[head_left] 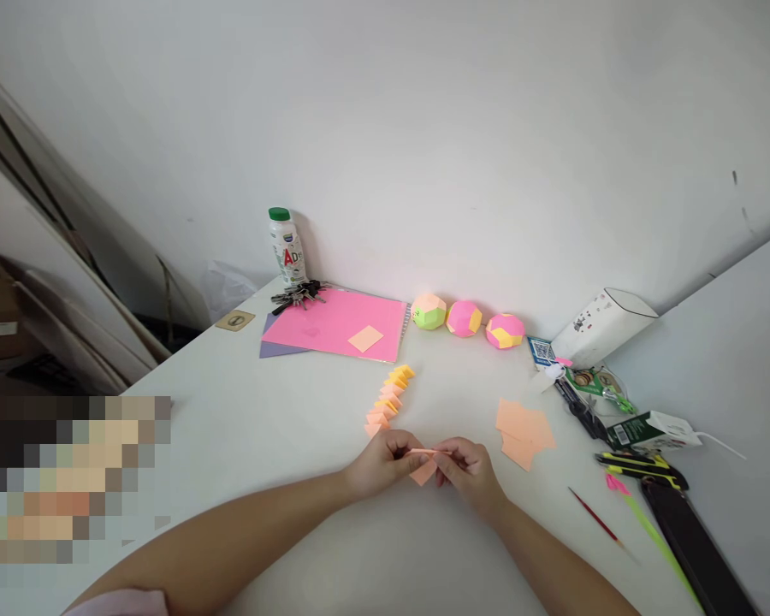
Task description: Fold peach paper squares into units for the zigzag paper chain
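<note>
Between my two hands is a small piece of folded peach paper (423,473), pinched at its upper edge. My left hand (385,463) grips its left side with thumb and fingers closed. On the other side my right hand (470,472) pinches the paper near its right end; some fingertips are hidden behind it. Just beyond my left hand runs a row of folded peach and yellow paper pieces (390,399). Flat peach paper sheets (524,433) lie to the right of my right hand.
A pink folder (321,325) bears keys (299,295) and a peach square (365,339). Behind stand a bottle (287,248) and several paper balls (464,318). At right are a white container (600,329), scissors (581,411), a box cutter (642,467), a small carton (654,430) and a thin brush (594,516).
</note>
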Demonstrator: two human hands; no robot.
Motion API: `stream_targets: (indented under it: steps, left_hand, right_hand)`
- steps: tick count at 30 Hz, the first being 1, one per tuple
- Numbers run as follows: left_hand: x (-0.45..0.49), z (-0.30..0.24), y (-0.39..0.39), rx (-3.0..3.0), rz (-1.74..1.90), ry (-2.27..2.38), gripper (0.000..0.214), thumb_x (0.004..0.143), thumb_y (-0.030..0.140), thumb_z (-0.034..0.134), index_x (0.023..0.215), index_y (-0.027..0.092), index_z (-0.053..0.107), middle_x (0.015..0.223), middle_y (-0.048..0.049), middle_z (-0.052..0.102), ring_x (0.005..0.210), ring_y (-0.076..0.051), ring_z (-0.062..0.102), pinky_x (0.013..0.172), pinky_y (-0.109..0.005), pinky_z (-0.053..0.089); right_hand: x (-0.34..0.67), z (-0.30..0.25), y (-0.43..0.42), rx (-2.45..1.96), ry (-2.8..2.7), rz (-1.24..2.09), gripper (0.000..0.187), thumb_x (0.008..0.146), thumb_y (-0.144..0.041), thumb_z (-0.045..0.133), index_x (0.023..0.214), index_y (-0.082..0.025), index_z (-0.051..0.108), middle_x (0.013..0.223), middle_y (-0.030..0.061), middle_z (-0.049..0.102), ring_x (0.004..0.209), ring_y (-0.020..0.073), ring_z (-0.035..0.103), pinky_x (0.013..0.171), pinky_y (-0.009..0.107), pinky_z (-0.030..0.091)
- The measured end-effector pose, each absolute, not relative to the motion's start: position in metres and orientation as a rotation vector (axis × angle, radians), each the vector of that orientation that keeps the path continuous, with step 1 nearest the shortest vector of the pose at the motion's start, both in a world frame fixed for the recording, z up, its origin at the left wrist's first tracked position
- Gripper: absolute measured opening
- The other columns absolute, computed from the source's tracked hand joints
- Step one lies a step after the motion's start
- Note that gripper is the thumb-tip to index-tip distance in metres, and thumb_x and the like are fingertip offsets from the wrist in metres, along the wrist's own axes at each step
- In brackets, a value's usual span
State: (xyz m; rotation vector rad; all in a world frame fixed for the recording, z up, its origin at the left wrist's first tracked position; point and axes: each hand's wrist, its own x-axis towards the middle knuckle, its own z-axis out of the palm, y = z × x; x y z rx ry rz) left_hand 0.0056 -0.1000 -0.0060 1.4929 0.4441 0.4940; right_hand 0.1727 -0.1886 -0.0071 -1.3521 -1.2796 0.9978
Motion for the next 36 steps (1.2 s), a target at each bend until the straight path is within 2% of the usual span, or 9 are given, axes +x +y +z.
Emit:
stream_targets:
  steps: [8,12,17,23,30,36]
  left_hand:
    - [0.005,-0.0086,-0.0995,1.497,0.494,0.449,0.033,0.081,0.04,0.057,0.062,0.013,0.057,0.051,0.0054,0.039,0.048,-0.007,0.033,0.046,-0.021,0.026]
    - [0.0048,-0.0063,-0.0991,1.487,0.5,0.408,0.032,0.083,0.038,0.053,0.065,0.013,0.061,0.055,0.0033,0.043,0.052,-0.008,0.039,0.049,-0.022,0.031]
    - [0.0028,-0.0016,-0.0987,1.565,0.486,0.447,0.037,0.086,0.034,0.046,0.056,0.014,0.051,0.054,0.004,0.038,0.051,-0.008,0.036,0.048,-0.021,0.029]
    - [0.0053,0.0006,-0.1034,1.659,0.547,0.523,0.021,0.08,0.028,0.053,0.066,0.014,0.057,0.071,-0.001,0.049,0.06,-0.01,0.045,0.054,-0.022,0.037]
    - [0.0085,-0.0034,-0.1048,1.7,0.562,0.561,0.015,0.074,0.017,0.054,0.059,0.015,0.051,0.064,0.0015,0.046,0.056,-0.008,0.042,0.051,-0.02,0.034]
    - [0.0067,-0.0008,-0.1038,1.665,0.56,0.577,0.017,0.073,0.014,0.054,0.056,0.014,0.052,0.064,0.0012,0.047,0.057,-0.009,0.042,0.052,-0.021,0.035]
  right_hand:
    - [0.1728,-0.0052,-0.1884,-1.356,-1.268,1.018,0.017,0.081,-0.033,0.059,0.077,-0.017,0.063,0.052,-0.0021,0.059,0.046,0.0119,0.058,0.048,0.024,0.048]
    - [0.1731,-0.0054,-0.1885,-1.351,-1.262,1.028,0.017,0.082,-0.032,0.059,0.077,-0.016,0.063,0.051,-0.0019,0.059,0.046,0.0113,0.056,0.047,0.023,0.047]
    - [0.1735,-0.0035,-0.1884,-1.362,-1.238,1.065,0.019,0.081,-0.034,0.06,0.077,-0.016,0.063,0.051,-0.002,0.059,0.046,0.011,0.056,0.048,0.023,0.047]
    - [0.1709,-0.0014,-0.1881,-1.385,-1.263,1.065,0.021,0.08,-0.037,0.061,0.074,-0.017,0.063,0.055,-0.0011,0.06,0.048,0.0129,0.059,0.047,0.024,0.048]
    - [0.1674,0.0001,-0.1881,-1.431,-1.312,1.048,0.02,0.078,-0.035,0.06,0.07,-0.017,0.062,0.057,-0.0002,0.061,0.049,0.0142,0.062,0.047,0.024,0.049]
    - [0.1685,0.0024,-0.1891,-1.417,-1.331,0.945,0.017,0.078,-0.029,0.058,0.065,-0.017,0.06,0.049,-0.0011,0.059,0.044,0.0122,0.055,0.043,0.023,0.042]
